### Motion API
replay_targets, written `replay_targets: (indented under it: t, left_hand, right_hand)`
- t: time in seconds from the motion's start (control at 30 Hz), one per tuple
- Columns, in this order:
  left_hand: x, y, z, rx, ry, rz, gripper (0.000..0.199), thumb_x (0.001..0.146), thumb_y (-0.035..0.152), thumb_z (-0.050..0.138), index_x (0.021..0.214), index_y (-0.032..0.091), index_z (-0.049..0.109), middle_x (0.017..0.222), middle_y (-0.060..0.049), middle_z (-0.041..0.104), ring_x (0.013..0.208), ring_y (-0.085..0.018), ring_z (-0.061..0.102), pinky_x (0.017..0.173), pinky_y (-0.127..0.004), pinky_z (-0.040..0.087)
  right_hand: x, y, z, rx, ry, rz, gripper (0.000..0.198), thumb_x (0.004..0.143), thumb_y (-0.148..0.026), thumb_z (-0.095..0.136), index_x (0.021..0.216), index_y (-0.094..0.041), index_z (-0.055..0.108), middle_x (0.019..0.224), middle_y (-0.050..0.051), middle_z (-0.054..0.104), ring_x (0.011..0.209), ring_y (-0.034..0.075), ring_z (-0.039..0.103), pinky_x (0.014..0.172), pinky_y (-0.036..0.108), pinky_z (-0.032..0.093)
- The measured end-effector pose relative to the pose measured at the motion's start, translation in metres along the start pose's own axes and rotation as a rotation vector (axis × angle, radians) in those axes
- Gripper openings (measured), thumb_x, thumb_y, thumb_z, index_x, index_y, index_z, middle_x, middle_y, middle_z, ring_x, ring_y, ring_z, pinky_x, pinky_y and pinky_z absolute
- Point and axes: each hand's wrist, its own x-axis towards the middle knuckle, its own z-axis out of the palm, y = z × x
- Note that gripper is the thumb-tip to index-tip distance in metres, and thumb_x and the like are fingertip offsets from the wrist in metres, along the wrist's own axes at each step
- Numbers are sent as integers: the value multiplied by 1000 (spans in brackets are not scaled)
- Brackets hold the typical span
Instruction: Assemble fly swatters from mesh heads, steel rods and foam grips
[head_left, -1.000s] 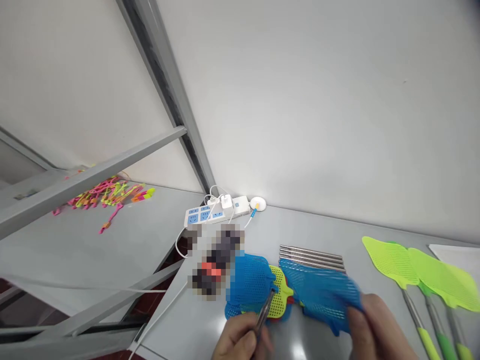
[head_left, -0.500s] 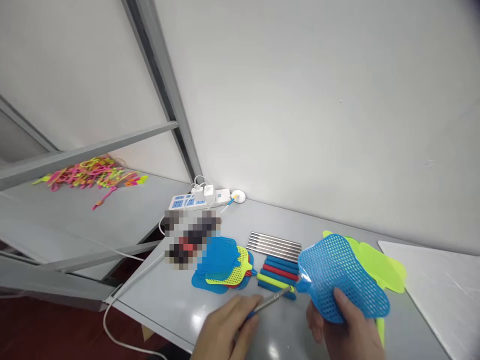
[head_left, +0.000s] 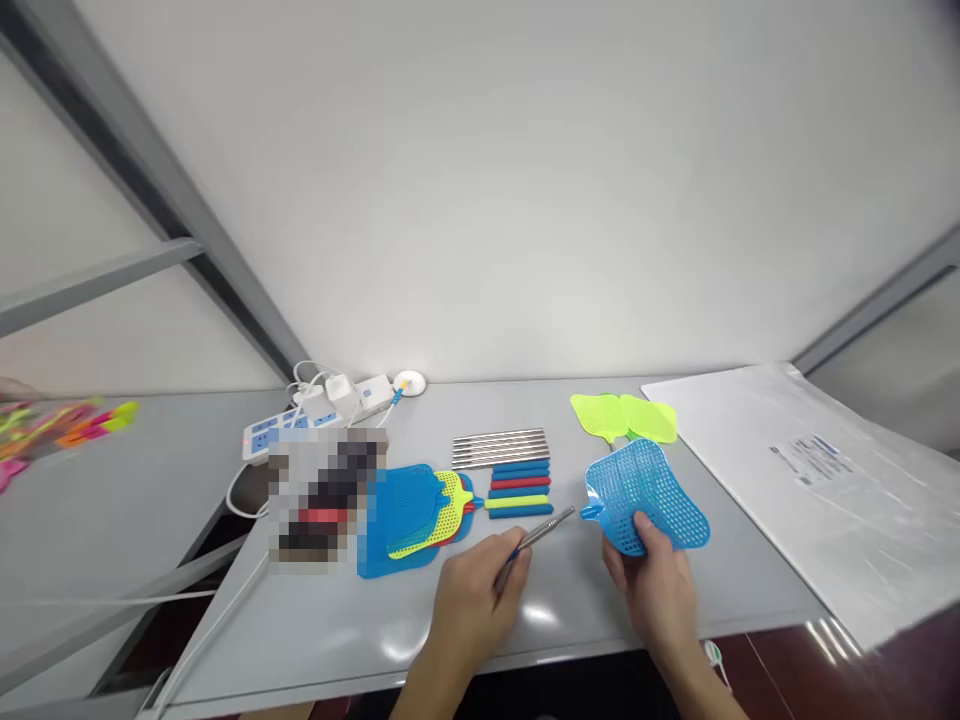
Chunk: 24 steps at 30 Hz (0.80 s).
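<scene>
My left hand (head_left: pixel 478 592) is closed around a metal swatter rod (head_left: pixel 549 526) with a blue grip, mostly hidden by the fingers. The rod slants up to the right. My right hand (head_left: pixel 660 590) pinches a blue mesh fly swatter head (head_left: pixel 637 485) between thumb and fingers. Its narrow neck (head_left: pixel 591 512) points left, close to the rod's tip, with a small gap between them. Behind the left hand lie several coloured handle grips (head_left: pixel 520 483) and a row of metal rods (head_left: pixel 500 448). A stack of blue, yellow and red swatter heads (head_left: pixel 401 510) rests further left.
Two yellow-green swatters (head_left: pixel 600 414) lie at the back right, beside a large white plastic-wrapped package (head_left: pixel 750 460). A power strip (head_left: pixel 277 432) with plugs and cables stands at the back left. A pixelated dark object (head_left: pixel 330 495) is in front of it. The table's front edge is near my wrists.
My view has swung to the right, bringing more of the white package into sight. Both hands keep their holds. The swatter neck and rod tip remain close together.
</scene>
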Motion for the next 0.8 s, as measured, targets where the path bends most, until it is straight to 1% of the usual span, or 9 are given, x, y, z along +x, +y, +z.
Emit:
replay_targets:
  t: [0.1,0.23,0.37,0.57,0.7,0.8]
  left_hand:
    - [1,-2,0,12,-25,5,28,97,31,45,110,20,67,84,-6,72,72,-18,66,65,-24,48]
    - [-1,-1,0,31,-47,35,29,97,32,45,112,20,66,80,-6,70,68,-16,64,60,-23,46]
    - [-3,0,-1,44,-48,44,30,97,32,46,115,19,66,80,-5,69,65,-15,62,58,-23,44]
    - [-2,-4,4,75,4,97,28,97,33,48,114,21,67,74,-1,67,59,-12,58,55,-22,43]
    - [0,-7,6,97,15,107,28,96,33,49,115,22,66,70,0,64,57,-12,57,51,-22,40]
    - [0,-8,6,82,27,111,27,96,31,51,117,23,66,70,0,64,57,-13,56,51,-23,38]
  right_hand:
    - [-2,-7,-7,-79,-27,-49,37,88,-44,55,64,-22,38,43,-9,36,37,8,32,41,24,24]
    - [-5,-14,-7,-168,-52,-76,37,92,-44,52,64,-22,39,44,-8,39,41,9,34,44,25,27]
    - [-5,-18,-9,-268,-133,-108,42,95,-45,48,61,-22,40,46,-6,40,44,10,36,47,26,30]
    - [3,-15,-21,-393,-187,-118,44,93,-53,46,62,-23,40,46,-6,41,44,11,38,46,26,32]
    - [10,-11,-26,-451,-214,-135,46,95,-53,43,60,-23,41,49,-4,44,46,12,41,49,27,34]
    - [14,-11,-28,-492,-248,-134,46,96,-52,41,60,-23,41,49,-4,43,46,12,41,49,28,34]
